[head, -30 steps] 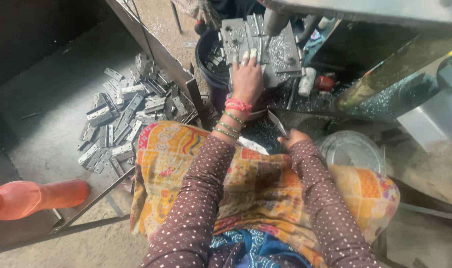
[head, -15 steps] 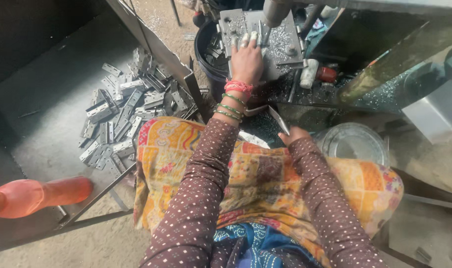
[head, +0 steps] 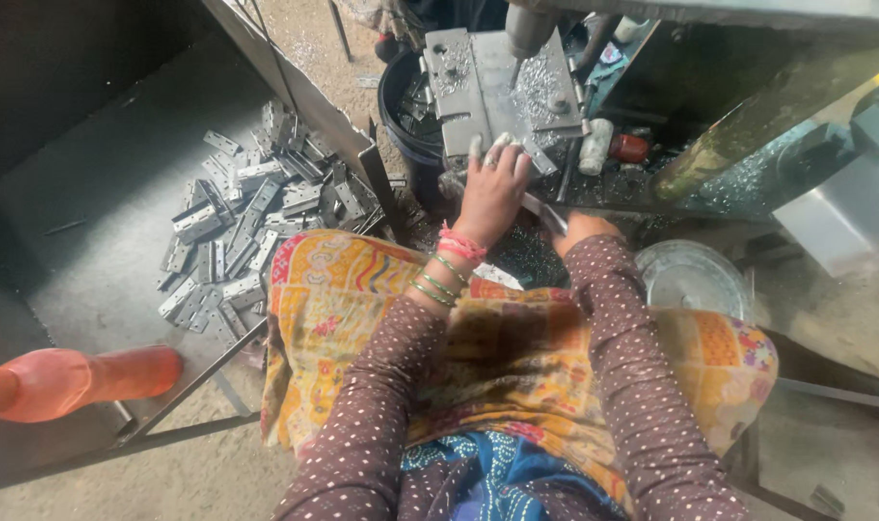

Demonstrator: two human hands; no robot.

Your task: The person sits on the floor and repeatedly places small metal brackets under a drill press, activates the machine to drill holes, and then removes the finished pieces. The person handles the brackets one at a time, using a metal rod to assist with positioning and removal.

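Left hand (head: 492, 188) drawn back slightly toward the body since half a second ago, fingertips (head: 502, 143) now at the near edge of the grey metal plate (head: 502, 82) rather than further up on it. Palm down, fingers together and extended, pressing flat on the plate's lower edge; nothing closed inside the hand. Ring on one finger, pink and green bangles (head: 449, 262) at the wrist. Plate lying on the bed of a drill press, strewn with bright metal shavings, drill chuck (head: 528, 29) directly above it.

Right hand (head: 584, 227) lower and to the right, mostly hidden behind its own wrist and sleeve; seemingly closed around a thin metal bar or handle (head: 545, 210) slanting up to the left, though how firm the hold is cannot be told.

Both arms in brown sleeves with pale dots. Orange and yellow patterned cloth (head: 516, 347) spread over the lap.

Left of the lap, loose pile of flat silver hinges (head: 242, 222) heaped on a grey floor, well apart from both hands. Behind the plate, dark round bucket (head: 405, 106) holding more metal parts. Right of the plate, small white cylinder (head: 595, 145) and red object (head: 632, 148) just beside each other. Shallow round metal dish (head: 695, 280) near the right knee. Orange plastic item (head: 73, 381) at the lower left edge
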